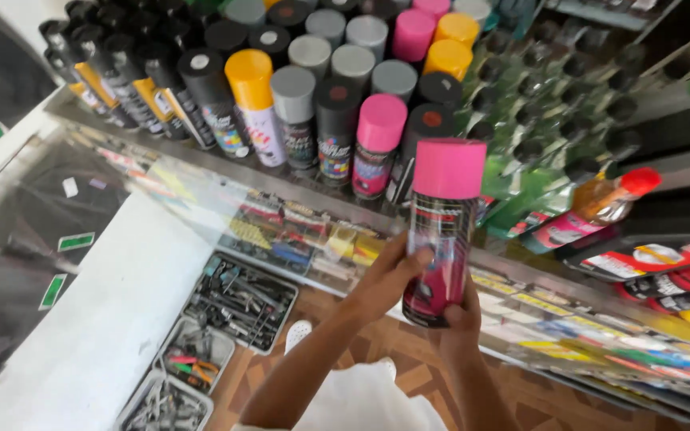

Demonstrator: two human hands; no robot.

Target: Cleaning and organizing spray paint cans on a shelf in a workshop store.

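Upright between both hands, a tall cylindrical spray can with a bright pink plastic cap [441, 231] is held in front of a glass-topped display counter [305, 191]. Its long axis runs nearly vertical, cap up, base down toward the person. The left hand [389, 279] wraps the can's middle from the left side, fingers curled closed around the body and thumb across the front. The right hand [458, 315] cups the base from below and slightly to the right, fingers closed on the lower rim. Both hands touch the can, so neither is nearer; the left grips higher, the right lower.

One can is in hand. On the counter behind it stands a crowd of similar spray cans [297, 104] in rows: at least three more pink-capped ones, about four yellow or orange caps, several grey and many black; the exact total cannot be told. Below the counter, on the floor to the left, lie three shallow metal trays of hand tools [237, 299], near a white slab.
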